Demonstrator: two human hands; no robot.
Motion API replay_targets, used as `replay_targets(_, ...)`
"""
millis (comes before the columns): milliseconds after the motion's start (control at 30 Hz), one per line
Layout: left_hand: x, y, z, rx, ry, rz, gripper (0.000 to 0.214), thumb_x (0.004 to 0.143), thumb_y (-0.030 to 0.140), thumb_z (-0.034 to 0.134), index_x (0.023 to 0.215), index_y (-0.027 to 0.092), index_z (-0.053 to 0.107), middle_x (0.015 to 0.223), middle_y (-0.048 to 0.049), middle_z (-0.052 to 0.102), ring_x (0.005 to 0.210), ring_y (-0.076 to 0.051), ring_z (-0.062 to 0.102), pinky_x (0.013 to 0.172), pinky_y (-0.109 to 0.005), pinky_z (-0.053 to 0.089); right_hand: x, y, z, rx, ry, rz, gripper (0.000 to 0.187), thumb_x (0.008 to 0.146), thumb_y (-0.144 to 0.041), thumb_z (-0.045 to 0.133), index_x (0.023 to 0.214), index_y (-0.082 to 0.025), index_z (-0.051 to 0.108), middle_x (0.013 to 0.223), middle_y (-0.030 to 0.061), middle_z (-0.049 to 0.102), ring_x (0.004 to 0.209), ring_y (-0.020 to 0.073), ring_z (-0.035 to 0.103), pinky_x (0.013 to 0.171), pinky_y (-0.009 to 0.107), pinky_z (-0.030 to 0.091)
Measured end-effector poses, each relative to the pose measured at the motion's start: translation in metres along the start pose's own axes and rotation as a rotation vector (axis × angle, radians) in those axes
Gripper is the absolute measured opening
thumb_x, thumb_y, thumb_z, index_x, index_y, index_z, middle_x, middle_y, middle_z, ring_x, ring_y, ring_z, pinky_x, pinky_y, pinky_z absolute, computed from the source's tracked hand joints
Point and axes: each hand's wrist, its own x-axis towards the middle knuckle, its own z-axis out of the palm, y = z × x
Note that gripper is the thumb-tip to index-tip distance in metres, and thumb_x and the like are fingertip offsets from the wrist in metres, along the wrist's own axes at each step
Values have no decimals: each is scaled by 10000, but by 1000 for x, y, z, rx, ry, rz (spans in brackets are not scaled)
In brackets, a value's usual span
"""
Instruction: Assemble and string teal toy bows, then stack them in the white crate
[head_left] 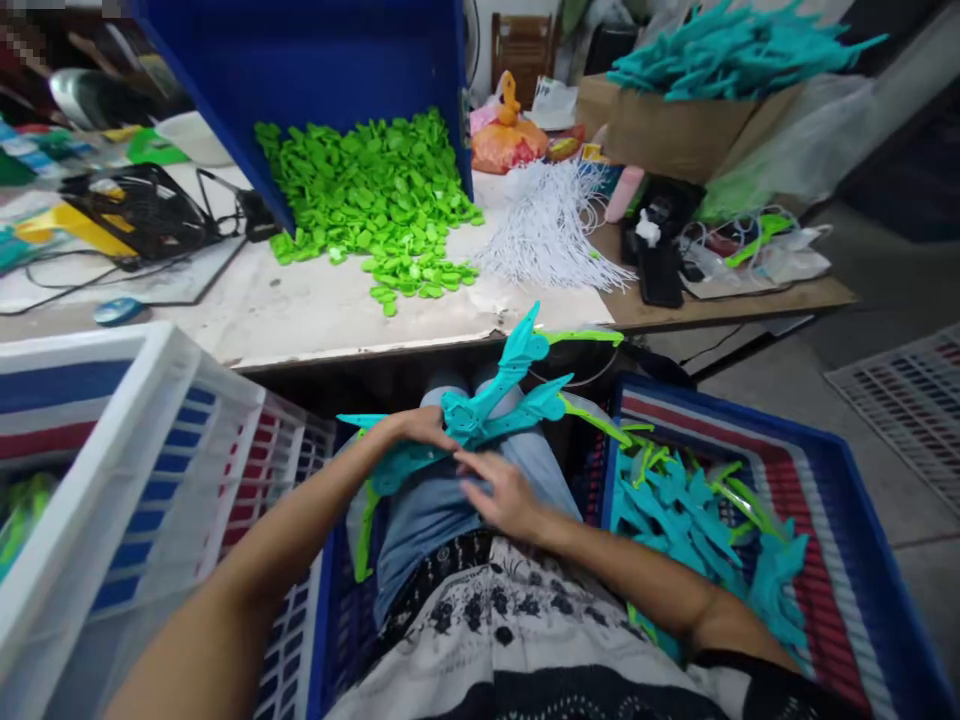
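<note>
Across my lap lies a turquoise plastic toy piece (487,410) with winged arms and thin bright green curved strips at its ends. It looks like part of a toy bow. My left hand (426,428) is closed over its left side, near the hub. Just below and to the right is my right hand (504,495), fingers apart and pointing at the piece's lower edge, close to my left fingertips. Whether the right fingertips touch the piece or a thin cord is too blurred to tell. A faint white cord hangs near the green strips on the right.
A blue bin (300,60) spills green plastic pieces (375,190) onto the table (315,325). White cords (551,225) lie beside them. To my right, a blue crate (862,500) holds turquoise pieces; a white crate (172,400) stands left. A cardboard box (675,135) holds more turquoise parts.
</note>
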Motion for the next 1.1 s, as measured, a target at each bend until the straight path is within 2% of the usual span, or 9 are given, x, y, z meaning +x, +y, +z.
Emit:
replay_targets(100, 4, -6, -2, 4, 31, -35, 551, 553, 578, 727, 892, 153, 638, 821, -11, 649, 833, -192, 569, 773, -255, 433, 48, -5, -56, -767, -6, -287, 508, 788, -175, 525, 1297, -187, 513, 1358, 162, 482, 1313, 323, 346, 1100, 606, 139)
replay_targets(233, 4, -7, -10, -74, 16, -22, 597, 692, 662, 574, 998, 152, 614, 972, -55, 662, 889, -203, 577, 801, -267, 435, 97, -6, -95, -1126, -419, -336, 593, 764, -304, 605, 1318, -123, 496, 1040, 159, 651, 1073, 307, 534, 1064, 594, 167)
replay_targets(300, 0, -10, -13, -101, 50, -11, 616, 746, 684, 488, 1042, 154, 595, 1029, -69, 654, 931, -208, 575, 809, -262, 431, 91, -4, -93, -1199, -523, -318, 650, 761, -360, 634, 1332, -95, 470, 967, 162, 652, 954, 291, 570, 997, 540, 283)
replay_targets(433, -6, -17, -14, -74, 209, -80, 675, 786, 729, 345, 986, 133, 593, 961, -86, 653, 866, -211, 589, 724, -255, 435, 35, 5, -69, -1218, -466, -223, 691, 800, -424, 620, 1369, -93, 411, 1012, 178, 616, 946, 291, 551, 886, 450, 368)
replay_targets(600, 7, -11, -12, 210, 376, -124, 769, 718, 728, 488, 1205, 133, 506, 957, -125, 667, 865, -270, 626, 674, -285, 424, 2, 12, -58, -1063, -641, -76, 549, 767, -490, 654, 1182, -136, 593, 977, 137, 626, 908, 267, 561, 742, 351, 412)
replay_targets(700, 20, -1, -9, 383, 376, -229, 786, 765, 679, 481, 1322, 128, 414, 1012, -171, 670, 962, -324, 624, 743, -328, 428, 57, -4, -78, -1024, -495, -109, 293, 920, -352, 458, 955, -160, 677, 867, 101, 641, 837, 215, 560, 721, 316, 402)
replay_targets(833, 29, 10, 7, 484, 528, -206, 706, 862, 540, 449, 1377, 68, 346, 1129, -215, 621, 1072, -335, 573, 869, -389, 403, 189, -24, -103, -1048, 84, -216, 293, 934, -245, 404, 1040, -115, 645, 1018, 144, 617, 993, 251, 506, 869, 357, 388)
replay_targets(967, 30, 12, 27, 460, 698, -176, 630, 904, 457, 408, 1404, 84, 325, 1141, -191, 602, 1097, -320, 536, 896, -413, 391, 294, -22, -94, -1068, 182, -173, 283, 879, -206, 500, 1089, -53, 611, 1129, 194, 582, 1087, 295, 472, 950, 410, 368)
replay_targets(1100, 29, 5, 34, 389, 733, -173, 618, 908, 475, 394, 1406, 112, 343, 1137, -172, 612, 1095, -308, 534, 923, -427, 376, 318, -13, -88, -1015, 194, -118, 251, 870, -107, 416, 988, -63, 633, 1050, 179, 629, 1012, 253, 540, 916, 394, 404)
